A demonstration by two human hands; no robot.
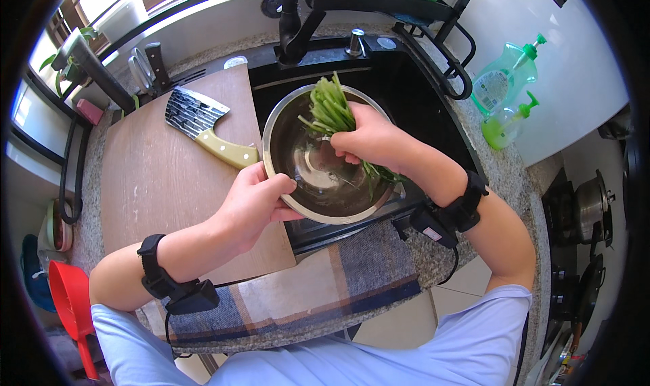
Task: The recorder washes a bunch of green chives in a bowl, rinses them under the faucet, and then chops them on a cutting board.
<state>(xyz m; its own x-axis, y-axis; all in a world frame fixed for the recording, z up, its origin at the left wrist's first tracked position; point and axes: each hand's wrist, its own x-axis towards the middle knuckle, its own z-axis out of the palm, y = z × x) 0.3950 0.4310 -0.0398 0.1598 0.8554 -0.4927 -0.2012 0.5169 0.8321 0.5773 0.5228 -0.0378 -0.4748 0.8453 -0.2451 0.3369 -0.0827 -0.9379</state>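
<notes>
My left hand (264, 195) grips the near left rim of a round stainless steel bowl (330, 216), thumb over the edge and fingers beneath. The bowl is above the black sink (416, 102) and the right edge of a wooden cutting board (147, 173). In my right hand (370, 132) is a bunch of green leafy stalks (332, 107), held over the bowl; cut ends point away from me and leafy tips hang towards the bowl's right side. Small bits lie inside the bowl. A cleaver (195, 113) with a pale yellowish handle rests on the board, its handle end close to the bowl.
A black faucet (292, 36) stands behind the sink. Upright knives and scissors (143, 69) are at the back left. Two green pump bottles (502, 79) stand on the right counter. A checked cloth (304, 289) covers the front edge; a red plastic strainer (71, 299) is at the left.
</notes>
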